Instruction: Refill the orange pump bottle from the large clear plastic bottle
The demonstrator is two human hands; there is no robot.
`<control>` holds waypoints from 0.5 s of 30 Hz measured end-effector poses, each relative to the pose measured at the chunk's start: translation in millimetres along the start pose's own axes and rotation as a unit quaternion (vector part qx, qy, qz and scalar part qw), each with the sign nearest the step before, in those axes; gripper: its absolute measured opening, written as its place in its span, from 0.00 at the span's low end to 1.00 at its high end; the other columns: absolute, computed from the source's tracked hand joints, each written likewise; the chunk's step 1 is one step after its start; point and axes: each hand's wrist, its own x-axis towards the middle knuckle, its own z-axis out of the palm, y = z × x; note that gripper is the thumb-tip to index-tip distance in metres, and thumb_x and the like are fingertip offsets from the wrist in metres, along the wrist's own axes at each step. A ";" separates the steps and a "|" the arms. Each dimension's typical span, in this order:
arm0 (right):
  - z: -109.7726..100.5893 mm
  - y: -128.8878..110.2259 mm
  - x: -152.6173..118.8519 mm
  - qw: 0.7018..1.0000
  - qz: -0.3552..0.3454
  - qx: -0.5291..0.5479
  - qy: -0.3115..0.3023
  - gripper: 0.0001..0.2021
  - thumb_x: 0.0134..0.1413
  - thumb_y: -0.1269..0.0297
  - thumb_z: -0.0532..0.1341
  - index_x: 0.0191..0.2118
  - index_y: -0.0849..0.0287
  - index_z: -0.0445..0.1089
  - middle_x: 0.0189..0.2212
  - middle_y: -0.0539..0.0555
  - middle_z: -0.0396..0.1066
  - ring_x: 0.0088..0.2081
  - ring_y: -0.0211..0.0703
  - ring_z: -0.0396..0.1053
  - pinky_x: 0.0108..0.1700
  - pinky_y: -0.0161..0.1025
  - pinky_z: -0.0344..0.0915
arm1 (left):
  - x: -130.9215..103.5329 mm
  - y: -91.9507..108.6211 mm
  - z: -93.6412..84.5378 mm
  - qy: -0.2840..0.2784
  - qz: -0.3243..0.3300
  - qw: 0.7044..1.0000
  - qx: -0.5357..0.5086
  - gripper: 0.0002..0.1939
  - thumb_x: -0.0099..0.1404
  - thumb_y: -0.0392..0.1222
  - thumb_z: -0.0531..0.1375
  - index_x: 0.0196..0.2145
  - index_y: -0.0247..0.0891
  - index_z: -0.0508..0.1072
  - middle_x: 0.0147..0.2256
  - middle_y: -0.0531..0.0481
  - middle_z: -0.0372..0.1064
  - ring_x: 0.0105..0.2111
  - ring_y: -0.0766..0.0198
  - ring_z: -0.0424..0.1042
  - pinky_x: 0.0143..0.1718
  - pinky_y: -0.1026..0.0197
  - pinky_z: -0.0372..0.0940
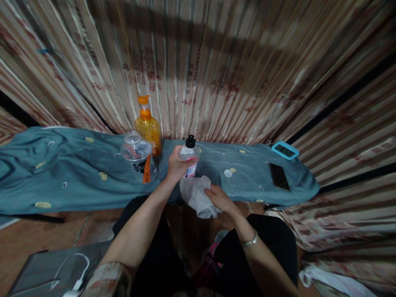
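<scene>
Left hand [176, 166]: grip closed around the body of a clear bottle [192, 156] with a black cap and a pink-and-white label; bottle held roughly upright, over the front part of the bench [208, 159]. Cannot tell whether its base touches the surface. Right hand [220, 199]: grip closed, fingers pinching the right side of a crumpled white cloth [198, 196], which hangs at the bench's front edge just below the bottle; contact between cloth and bottle cannot be told. Bench surface covered with patterned teal fabric [77, 159]. Left of the bottle: an amber pump bottle [147, 128] with orange pump, and a clear plastic container [136, 153] in front, partly overlapping it in view. Right of the bottle: a small white disc [228, 173], then a dark smartphone [279, 176] lying flat, with a blue-framed digital clock [285, 151] behind it.
</scene>
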 end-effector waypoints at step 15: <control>-50.1 -40.8 28.7 0.979 -0.131 -0.084 0.130 0.16 0.66 0.52 0.64 0.52 0.57 0.72 0.57 0.58 0.69 0.58 0.49 0.68 0.61 0.55 0.67 | 6.2 -3.7 -5.5 0.025 -0.005 1.000 -0.006 0.30 0.38 0.44 0.78 0.40 0.39 0.74 0.34 0.55 0.77 0.36 0.60 0.77 0.41 0.60 0.69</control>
